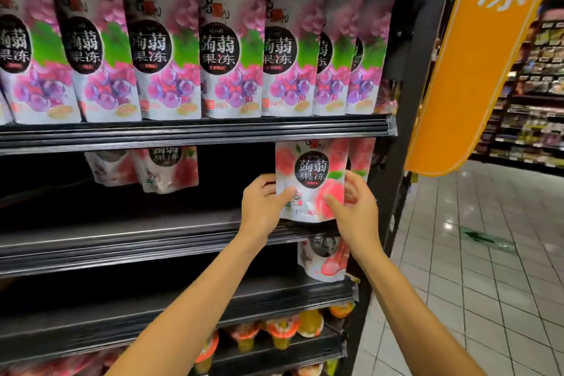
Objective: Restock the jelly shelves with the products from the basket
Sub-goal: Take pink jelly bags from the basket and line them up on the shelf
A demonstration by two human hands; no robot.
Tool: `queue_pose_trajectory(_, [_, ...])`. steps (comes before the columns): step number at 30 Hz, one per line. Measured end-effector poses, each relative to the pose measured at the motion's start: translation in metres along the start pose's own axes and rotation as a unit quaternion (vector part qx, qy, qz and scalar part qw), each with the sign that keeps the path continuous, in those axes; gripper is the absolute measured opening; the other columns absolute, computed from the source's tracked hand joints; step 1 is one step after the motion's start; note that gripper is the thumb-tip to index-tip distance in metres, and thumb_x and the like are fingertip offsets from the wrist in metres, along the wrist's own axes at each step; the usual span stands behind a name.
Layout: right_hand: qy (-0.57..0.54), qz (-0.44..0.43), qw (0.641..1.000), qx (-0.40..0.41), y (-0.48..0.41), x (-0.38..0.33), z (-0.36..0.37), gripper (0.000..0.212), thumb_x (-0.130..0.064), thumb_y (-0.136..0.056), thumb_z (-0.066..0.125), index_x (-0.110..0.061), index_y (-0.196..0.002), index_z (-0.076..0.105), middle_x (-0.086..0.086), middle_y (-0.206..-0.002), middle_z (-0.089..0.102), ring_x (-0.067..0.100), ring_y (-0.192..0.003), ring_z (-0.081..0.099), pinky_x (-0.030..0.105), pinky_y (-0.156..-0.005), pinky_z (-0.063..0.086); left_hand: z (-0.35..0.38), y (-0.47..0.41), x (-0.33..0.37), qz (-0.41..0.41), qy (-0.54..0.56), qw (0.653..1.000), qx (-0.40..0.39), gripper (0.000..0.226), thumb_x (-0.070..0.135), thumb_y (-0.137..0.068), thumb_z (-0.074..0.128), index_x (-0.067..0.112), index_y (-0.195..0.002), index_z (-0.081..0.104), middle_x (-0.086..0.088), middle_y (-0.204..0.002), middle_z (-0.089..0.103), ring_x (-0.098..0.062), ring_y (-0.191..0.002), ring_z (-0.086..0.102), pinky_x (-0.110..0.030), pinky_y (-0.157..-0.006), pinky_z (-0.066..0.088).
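Note:
A peach jelly pouch (311, 174), white with pink fruit and a black round label, stands upright at the right end of the middle shelf (122, 238). My left hand (262, 201) grips its left edge, thumb on the front. My right hand (357, 207) holds its right edge, thumb pressed on the lower front. Another peach pouch (361, 156) stands just behind it on the right. Two more peach pouches (166, 168) sit far back on the same shelf to the left. The basket is out of view.
A full row of grape jelly pouches (213, 52) fills the shelf above. One peach pouch (323, 256) stands on the shelf below, and jelly cups (280, 330) lie lower down. An orange sign (476, 55) hangs at the right beside the tiled aisle floor (473, 284).

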State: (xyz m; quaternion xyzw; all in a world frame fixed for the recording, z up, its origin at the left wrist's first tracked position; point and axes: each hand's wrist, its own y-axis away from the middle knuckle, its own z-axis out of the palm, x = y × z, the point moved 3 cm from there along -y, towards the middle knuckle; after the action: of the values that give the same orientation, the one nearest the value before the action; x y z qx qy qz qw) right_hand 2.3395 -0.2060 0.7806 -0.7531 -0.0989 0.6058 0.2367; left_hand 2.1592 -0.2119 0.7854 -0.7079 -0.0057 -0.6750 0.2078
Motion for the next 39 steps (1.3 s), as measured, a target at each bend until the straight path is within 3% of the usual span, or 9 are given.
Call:
queue_pose_trajectory(3, [0.019,-0.006,1.000,0.018,-0.003,0.004,-0.001,0.053,-0.013,-0.089,0.069,-0.019,-0.139,0.051,-0.003,-0.125,0.063,0.011,-0.109,0.060,0.012,-0.084,0.047,0.004,-0.003,-0.003,0.023,-0.007,0.999,0.027,0.028,0.014,-0.083,0.075,0.018,-0.108,0.063,-0.002,-0.097,0.073,-0.012,-0.086,0.071,-0.025,-0.073,0.056])
queue_pose_trajectory(8, [0.035,0.008,0.999,0.032,-0.007,0.009,-0.002,0.050,-0.005,-0.091,0.063,-0.020,-0.138,0.052,0.002,-0.118,0.065,0.016,-0.103,0.063,0.032,-0.089,0.055,0.012,-0.004,-0.010,0.030,-0.031,0.999,0.027,0.024,0.017,-0.084,0.075,0.025,-0.102,0.060,0.003,-0.094,0.071,-0.012,-0.088,0.069,-0.029,-0.081,0.056])
queue_pose_trajectory(12, [0.041,0.003,0.998,0.051,-0.005,0.015,-0.007,0.043,0.005,-0.090,0.057,-0.016,-0.127,0.060,0.002,-0.097,0.068,0.012,-0.085,0.067,0.012,-0.071,0.052,0.012,-0.007,-0.012,0.043,-0.065,0.997,0.023,0.026,0.018,-0.084,0.074,0.023,-0.105,0.060,0.009,-0.094,0.068,-0.005,-0.088,0.065,-0.019,-0.078,0.053])
queue_pose_trajectory(14, [0.039,-0.003,0.998,0.053,-0.004,0.016,-0.009,0.039,0.010,-0.087,0.056,-0.015,-0.115,0.064,0.009,-0.089,0.068,0.021,-0.078,0.066,0.016,-0.064,0.054,0.010,-0.007,-0.012,0.045,-0.075,0.996,0.026,0.030,0.020,-0.084,0.075,0.019,-0.110,0.061,0.007,-0.096,0.068,-0.004,-0.087,0.064,-0.016,-0.077,0.051])
queue_pose_trajectory(22, [0.011,-0.004,0.999,0.042,0.015,0.027,-0.010,0.036,0.003,-0.088,0.062,-0.020,-0.116,0.059,-0.010,-0.101,0.063,0.001,-0.095,0.063,0.008,-0.081,0.049,-0.007,0.017,-0.014,0.050,-0.023,0.998,0.044,0.040,0.006,-0.085,0.072,0.006,-0.123,0.059,-0.004,-0.115,0.066,-0.013,-0.109,0.063,-0.027,-0.100,0.050])
queue_pose_trajectory(28, [-0.035,0.011,0.995,0.095,0.058,0.026,0.007,0.027,0.001,-0.089,0.060,-0.019,-0.107,0.065,-0.005,-0.099,0.066,0.003,-0.090,0.064,0.016,-0.079,0.053,-0.040,0.051,-0.020,0.086,-0.034,0.995,0.021,0.014,0.006,-0.088,0.068,0.019,-0.093,0.069,0.003,-0.094,0.073,-0.009,-0.092,0.069,-0.023,-0.086,0.055])
queue_pose_trajectory(31, [-0.060,0.033,0.995,0.071,0.094,0.026,0.029,0.027,0.003,-0.088,0.059,-0.021,-0.097,0.067,-0.003,-0.097,0.068,0.010,-0.093,0.066,0.022,-0.081,0.054,-0.065,0.072,-0.036,0.059,-0.036,0.998,-0.005,0.006,0.009,-0.087,0.070,0.011,-0.092,0.071,0.004,-0.086,0.074,-0.011,-0.084,0.071,-0.024,-0.078,0.058])
queue_pose_trajectory(35, [-0.029,0.086,0.996,0.015,0.155,0.041,0.072,0.030,-0.001,-0.088,0.060,-0.031,-0.088,0.065,-0.013,-0.091,0.067,0.003,-0.087,0.064,0.010,-0.073,0.048,-0.113,0.112,-0.084,-0.033,-0.046,0.998,-0.035,0.014,0.007,-0.086,0.070,0.020,-0.085,0.069,0.004,-0.083,0.074,-0.017,-0.082,0.071,-0.032,-0.074,0.060])
queue_pose_trajectory(39, [0.010,0.190,0.981,-0.044,0.242,0.094,0.116,0.020,-0.005,-0.088,0.060,-0.023,-0.090,0.067,-0.004,-0.091,0.069,0.011,-0.085,0.064,0.027,-0.072,0.051,-0.176,0.173,-0.164,-0.147,-0.059,0.986,-0.053,0.016,-0.002,-0.086,0.066,0.013,-0.086,0.070,0.005,-0.081,0.071,-0.006,-0.077,0.069,-0.021,-0.069,0.056])
